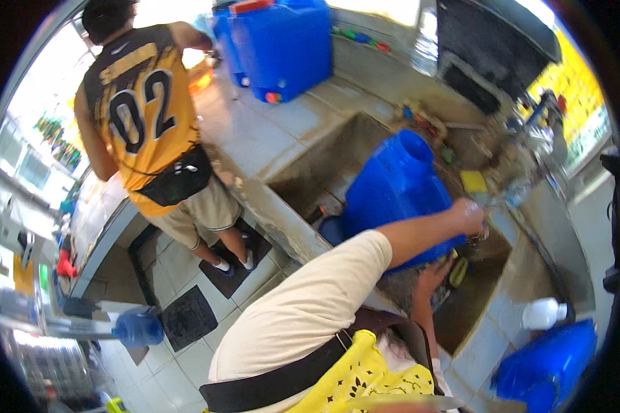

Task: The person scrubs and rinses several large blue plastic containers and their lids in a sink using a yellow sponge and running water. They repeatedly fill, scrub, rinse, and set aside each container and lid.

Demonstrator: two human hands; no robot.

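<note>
A large blue plastic water container [393,189] stands tilted in a tiled sink basin [310,148], its round mouth uncapped and facing up. My left arm, in a beige sleeve, reaches across the container. My left hand [467,217] is closed beyond its right side; what it grips, if anything, cannot be made out. Lower down, my right hand [432,277] lies by the container's bottom edge with fingers stretched out. Beside those fingers is a yellow-green scrubber or brush [459,272], partly blurred. A yellow sponge [473,182] sits on the basin's far ledge.
Another person [141,110] in a yellow and black jersey stands at the left, by more blue containers [282,48] on the tiled counter. At the lower right lie a white bottle [543,313] and another blue container [548,365]. Dark mats [188,318] cover parts of the floor.
</note>
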